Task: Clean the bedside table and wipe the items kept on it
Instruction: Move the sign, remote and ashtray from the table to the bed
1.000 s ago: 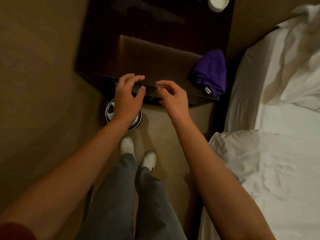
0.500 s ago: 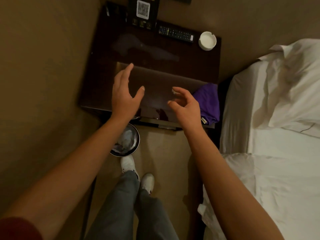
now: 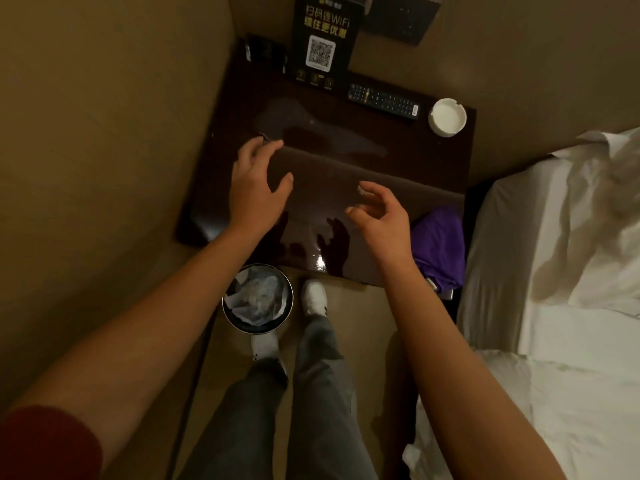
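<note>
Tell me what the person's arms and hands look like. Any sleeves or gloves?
No gloves: the left hand and right hand are bare, with no rings or watch showing. Both forearms are bare too. A dark red sleeve shows on the upper left arm.

Black sign card [image 3: 323, 43] on bedside table [image 3: 398, 161], yellow Chinese text with "WiFi", white QR code below

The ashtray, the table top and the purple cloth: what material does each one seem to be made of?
The ashtray looks like white glazed ceramic: thick rim, smooth matte-white surface. The table top seems dark wood with glossy lacquer, since it mirrors the hands. The purple cloth appears soft fabric, perhaps microfibre, folded and creased.
</note>
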A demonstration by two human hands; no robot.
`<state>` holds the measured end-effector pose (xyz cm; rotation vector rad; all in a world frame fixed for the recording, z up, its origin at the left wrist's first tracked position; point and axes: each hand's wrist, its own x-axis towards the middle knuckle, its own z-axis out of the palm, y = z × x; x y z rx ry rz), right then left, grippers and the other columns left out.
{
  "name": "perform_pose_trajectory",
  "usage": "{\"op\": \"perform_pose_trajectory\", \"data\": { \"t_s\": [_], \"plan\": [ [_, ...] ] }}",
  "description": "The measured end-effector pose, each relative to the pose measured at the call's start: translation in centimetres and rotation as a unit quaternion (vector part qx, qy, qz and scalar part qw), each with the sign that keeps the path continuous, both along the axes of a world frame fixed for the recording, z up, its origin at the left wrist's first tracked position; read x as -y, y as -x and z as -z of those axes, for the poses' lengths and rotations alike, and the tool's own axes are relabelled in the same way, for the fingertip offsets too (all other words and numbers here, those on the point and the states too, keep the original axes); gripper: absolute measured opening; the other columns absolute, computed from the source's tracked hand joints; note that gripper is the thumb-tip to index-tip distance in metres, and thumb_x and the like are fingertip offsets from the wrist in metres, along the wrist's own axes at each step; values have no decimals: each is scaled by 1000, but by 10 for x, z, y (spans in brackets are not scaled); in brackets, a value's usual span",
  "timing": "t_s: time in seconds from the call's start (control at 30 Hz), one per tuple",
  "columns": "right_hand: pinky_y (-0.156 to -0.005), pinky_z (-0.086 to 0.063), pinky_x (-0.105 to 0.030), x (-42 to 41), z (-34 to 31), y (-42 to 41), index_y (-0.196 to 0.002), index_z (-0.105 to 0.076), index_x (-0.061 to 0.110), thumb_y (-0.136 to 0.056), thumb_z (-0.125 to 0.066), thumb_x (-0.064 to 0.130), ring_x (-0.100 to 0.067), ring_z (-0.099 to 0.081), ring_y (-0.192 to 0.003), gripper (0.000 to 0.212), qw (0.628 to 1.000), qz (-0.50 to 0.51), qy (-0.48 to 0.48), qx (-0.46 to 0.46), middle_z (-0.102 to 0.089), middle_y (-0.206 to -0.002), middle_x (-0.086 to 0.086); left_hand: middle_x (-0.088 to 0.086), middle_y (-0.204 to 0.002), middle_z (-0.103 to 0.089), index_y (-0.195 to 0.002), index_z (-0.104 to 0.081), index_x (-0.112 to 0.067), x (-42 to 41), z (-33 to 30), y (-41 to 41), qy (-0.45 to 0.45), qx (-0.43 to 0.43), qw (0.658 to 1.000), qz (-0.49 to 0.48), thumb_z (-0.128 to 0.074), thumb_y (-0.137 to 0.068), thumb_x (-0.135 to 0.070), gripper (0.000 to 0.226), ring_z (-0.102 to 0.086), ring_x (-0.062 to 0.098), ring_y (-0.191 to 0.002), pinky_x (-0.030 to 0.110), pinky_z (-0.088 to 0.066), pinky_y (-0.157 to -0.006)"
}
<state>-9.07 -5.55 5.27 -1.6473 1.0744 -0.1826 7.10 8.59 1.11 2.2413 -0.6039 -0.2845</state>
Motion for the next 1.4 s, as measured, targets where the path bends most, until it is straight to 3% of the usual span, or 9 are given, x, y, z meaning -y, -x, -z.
{"op": "perform_pose_trajectory", "data": {
  "t_s": [0.1, 0.23, 0.37, 0.53, 0.67, 0.87, 1.07, 1.2, 1.4],
  "plan": [
    [-97, -59, -48, 18, 8, -21, -133, -63, 23, -89, -77, 12, -20, -67, -112, 47, 1000, 2, -23, 7, -64, -132, 1, 5, -156, -39, -143, -53, -25, 15, 2, -30, -30, 32, 999, 12, -67, -93, -32, 53, -44, 26, -135, 27, -34, -105],
    [-82, -60, -28, 52, 14, -65, -137, -58, 21, -90, -77, 14, -2, -66, -94, 51, 998, 3, -67, 15, -61, -135, 3, 6, -155, -39, -143, -52, -28, 53, 12, -89, -90, 65, 994, -1, -67, -90, -39, 56, -45, 31, -133, 41, -39, -111],
    [-91, -61, -36, 98, 15, -110, -141, -55, 22, -90, -79, 23, -1, -64, -95, 56, 997, -7, -76, 13, -61, -121, 10, 7, -157, -38, -144, -50, -27, 98, 22, -138, -131, 89, 987, 11, -67, -91, -29, 56, -44, 34, -135, 47, -42, -111],
    [-93, -59, -36, 144, 22, -164, -147, -50, 29, -89, -79, 38, 7, -66, -91, 66, 997, -24, -60, 31, -59, -127, 9, 10, -158, -36, -144, -47, -26, 133, 24, -195, -218, 161, 960, 70, -71, -90, -27, 60, -43, 37, -135, 49, -41, -105],
    [-98, -59, -47, 169, 34, -199, -154, -41, 33, -88, -79, 43, -19, -60, -129, 77, 997, -27, -65, 27, -50, -152, 0, 15, -159, -33, -147, -41, -20, 152, 21, -235, -298, 210, 920, 140, -73, -89, -30, 67, -38, 41, -139, 55, -37, -108],
    [-86, -64, -46, 184, 42, -235, -159, -30, 25, -89, -79, 38, -23, -64, -122, 87, 995, -56, -81, 20, -49, -153, -6, 22, -145, -46, -139, -50, -13, 163, 18, -261, -350, 227, 885, 207, -74, -89, -33, 59, -39, 45, -134, 56, -35, -106],
    [-82, -64, -39, 188, 51, -250, -152, -41, 23, -97, -72, 28, -21, -70, -110, 63, 990, -83, -108, 32, -62, -139, -6, 20, -132, -55, -143, -51, -20, 158, 22, -268, -360, 213, 886, 200, -67, -93, -38, 55, -44, 42, -126, 51, -36, -100],
    [-81, -64, -37, 190, 55, -251, -145, -48, 18, -102, -65, 20, -18, -72, -100, 46, 989, -88, -111, 46, -67, -128, -6, 18, -125, -58, -134, -62, -21, 158, 23, -270, -368, 220, 881, 200, -64, -96, -36, 41, -45, 42, -122, 51, -38, -98],
    [-87, -63, -36, 192, 58, -255, -113, -60, 21, -105, -58, 16, -17, -71, -92, 9, 991, -59, -109, 57, -68, -97, 7, 16, -132, -63, -133, -61, -17, 162, 24, -267, -368, 189, 889, 195, -62, -98, -29, 37, -46, 39, -130, 51, -36, -101]
  ]
}}
